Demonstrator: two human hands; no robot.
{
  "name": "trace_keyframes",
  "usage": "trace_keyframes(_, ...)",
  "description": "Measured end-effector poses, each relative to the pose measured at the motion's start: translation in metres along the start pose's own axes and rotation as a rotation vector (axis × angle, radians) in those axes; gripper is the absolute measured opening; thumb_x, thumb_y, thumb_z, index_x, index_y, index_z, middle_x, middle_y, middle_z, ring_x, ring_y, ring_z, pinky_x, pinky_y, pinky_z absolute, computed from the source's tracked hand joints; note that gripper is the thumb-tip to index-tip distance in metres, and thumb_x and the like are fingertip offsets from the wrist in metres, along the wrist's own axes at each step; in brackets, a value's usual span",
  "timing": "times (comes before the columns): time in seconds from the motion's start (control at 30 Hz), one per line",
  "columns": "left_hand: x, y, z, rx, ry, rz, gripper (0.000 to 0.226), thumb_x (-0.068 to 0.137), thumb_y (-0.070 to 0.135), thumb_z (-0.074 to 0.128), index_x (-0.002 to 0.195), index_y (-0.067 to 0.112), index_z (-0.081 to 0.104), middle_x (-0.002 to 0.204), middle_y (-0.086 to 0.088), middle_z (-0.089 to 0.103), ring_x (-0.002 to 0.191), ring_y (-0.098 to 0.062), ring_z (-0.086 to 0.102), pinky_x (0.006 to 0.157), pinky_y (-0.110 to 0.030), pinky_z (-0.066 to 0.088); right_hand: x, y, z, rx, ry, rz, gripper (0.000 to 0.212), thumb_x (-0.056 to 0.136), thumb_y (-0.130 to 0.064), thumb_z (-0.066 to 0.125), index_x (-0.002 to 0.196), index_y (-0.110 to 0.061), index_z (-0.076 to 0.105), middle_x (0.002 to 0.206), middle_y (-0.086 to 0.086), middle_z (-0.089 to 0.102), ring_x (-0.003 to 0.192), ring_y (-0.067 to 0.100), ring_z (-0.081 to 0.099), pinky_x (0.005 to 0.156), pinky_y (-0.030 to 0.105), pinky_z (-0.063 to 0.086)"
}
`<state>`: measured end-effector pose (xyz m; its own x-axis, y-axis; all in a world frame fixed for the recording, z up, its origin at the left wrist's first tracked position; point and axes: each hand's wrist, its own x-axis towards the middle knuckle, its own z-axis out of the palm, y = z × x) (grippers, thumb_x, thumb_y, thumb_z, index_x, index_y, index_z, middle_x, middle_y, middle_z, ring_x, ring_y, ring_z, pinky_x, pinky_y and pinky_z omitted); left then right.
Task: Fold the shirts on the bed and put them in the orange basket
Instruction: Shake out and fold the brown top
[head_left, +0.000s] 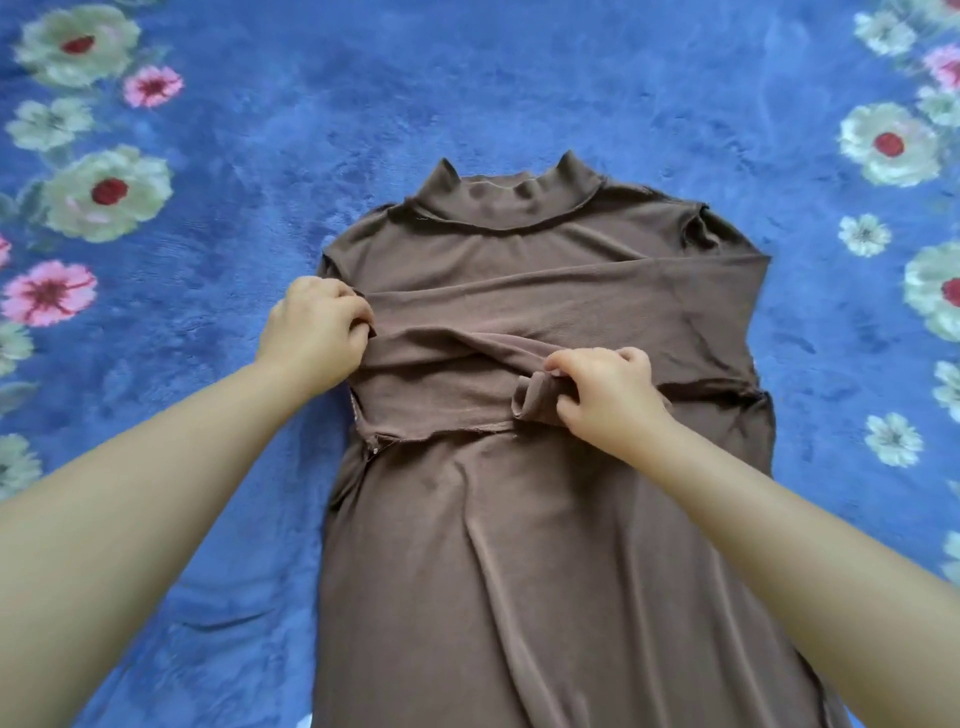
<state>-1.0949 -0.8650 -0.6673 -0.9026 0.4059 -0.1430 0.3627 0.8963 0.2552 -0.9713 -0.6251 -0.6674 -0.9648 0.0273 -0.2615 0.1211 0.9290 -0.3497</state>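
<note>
A brown high-necked shirt (519, 545) lies flat on the bed, collar away from me, its body running down to the bottom of the view. Both long sleeves are folded across the chest. My left hand (317, 325) pinches the folded sleeve at the shirt's left edge. My right hand (605, 389) grips the bunched cuff of a sleeve near the middle of the chest. The orange basket is not in view.
The shirt rests on a fluffy blue blanket (467, 88) with green and pink flower prints along the left and right sides. Both my bare forearms reach in from the bottom corners.
</note>
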Motion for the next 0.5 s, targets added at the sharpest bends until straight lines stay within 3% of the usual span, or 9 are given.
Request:
trace_keyframes(0.07, 0.001, -0.006, -0.003, -0.073, 0.002, 0.101, 0.039, 0.077, 0.026, 0.04, 0.084, 0.006, 0.072, 0.086, -0.012, 0.067, 0.093, -0.039, 0.056, 0.078, -0.046, 0.045, 0.003, 0.002, -0.013, 0.27, 0.0, 0.033, 0.021, 0.072, -0.019, 0.049, 0.084, -0.016, 0.065, 0.083, -0.003, 0.061, 0.084, 0.007, 0.055, 0.078, 0.021, 0.035)
trace_keyframes(0.1, 0.0, -0.01, -0.004, -0.103, 0.01, 0.141, 0.042, 0.076, 0.03, 0.039, 0.085, 0.006, 0.071, 0.086, -0.013, 0.067, 0.091, -0.04, 0.056, 0.079, -0.048, 0.045, 0.003, 0.007, -0.022, 0.438, -0.021, 0.063, 0.013, 0.07, -0.016, 0.047, 0.071, -0.019, 0.06, 0.071, -0.005, 0.056, 0.069, 0.001, 0.051, 0.066, 0.015, 0.036)
trace_keyframes(0.13, -0.002, -0.013, -0.006, -0.105, 0.011, 0.186, 0.042, 0.075, 0.034, 0.041, 0.088, 0.007, 0.071, 0.09, -0.013, 0.066, 0.091, -0.04, 0.055, 0.08, -0.049, 0.043, 0.004, 0.012, -0.033, 0.621, -0.063, 0.107, 0.019, 0.072, -0.009, 0.047, 0.062, -0.022, 0.055, 0.063, -0.004, 0.051, 0.058, -0.001, 0.047, 0.056, 0.011, 0.034)
trace_keyframes(0.2, -0.01, -0.013, -0.002, -0.032, 0.033, 0.343, 0.041, 0.074, 0.04, 0.049, 0.089, 0.01, 0.072, 0.093, -0.01, 0.065, 0.09, -0.034, 0.054, 0.079, -0.046, 0.044, 0.002, 0.023, -0.051, 0.93, -0.136, 0.19, 0.039, 0.073, 0.007, 0.047, 0.051, -0.025, 0.055, 0.061, 0.004, 0.048, 0.047, 0.0, 0.041, 0.046, 0.012, 0.03)
trace_keyframes(0.3, -0.009, -0.008, 0.006, 0.088, -0.026, 0.466, 0.044, 0.07, 0.041, 0.045, 0.081, 0.009, 0.073, 0.076, -0.007, 0.064, 0.074, -0.033, 0.057, 0.063, -0.043, 0.05, 0.002, 0.035, -0.071, 1.198, -0.121, 0.24, 0.04, 0.066, 0.009, 0.045, 0.045, -0.022, 0.059, 0.05, -0.002, 0.053, 0.043, 0.004, 0.045, 0.043, 0.015, 0.035)
trace_keyframes(0.37, -0.004, -0.003, 0.006, -0.094, -0.03, 0.421, 0.04, 0.069, 0.035, 0.043, 0.077, 0.008, 0.073, 0.072, -0.003, 0.063, 0.073, -0.032, 0.056, 0.068, -0.041, 0.048, 0.006, 0.039, -0.073, 1.301, -0.033, 0.308, 0.057, 0.076, 0.02, 0.033, 0.043, -0.019, 0.058, 0.046, -0.004, 0.052, 0.041, 0.007, 0.045, 0.044, 0.014, 0.038)
trace_keyframes(0.43, -0.004, 0.001, -0.002, -0.477, -0.084, 0.323, 0.035, 0.067, 0.033, 0.044, 0.08, 0.016, 0.071, 0.073, 0.016, 0.062, 0.079, -0.006, 0.051, 0.081, -0.025, 0.039, 0.01, 0.044, -0.071, 1.378, 0.107, 0.411, 0.06, 0.07, 0.023, 0.026, 0.044, -0.019, 0.058, 0.046, -0.004, 0.052, 0.043, 0.008, 0.047, 0.05, 0.018, 0.042)
trace_keyframes(0.5, -0.008, 0.004, -0.013, -0.791, -0.201, 0.139, 0.021, 0.064, 0.03, 0.046, 0.071, 0.018, 0.061, 0.06, 0.018, 0.056, 0.065, 0.005, 0.046, 0.066, -0.008, 0.036, 0.01, 0.047, -0.069, 1.488, 0.213, 0.515, 0.045, 0.057, 0.016, 0.027, 0.052, -0.018, 0.056, 0.046, -0.004, 0.05, 0.043, 0.01, 0.048, 0.054, 0.024, 0.046)
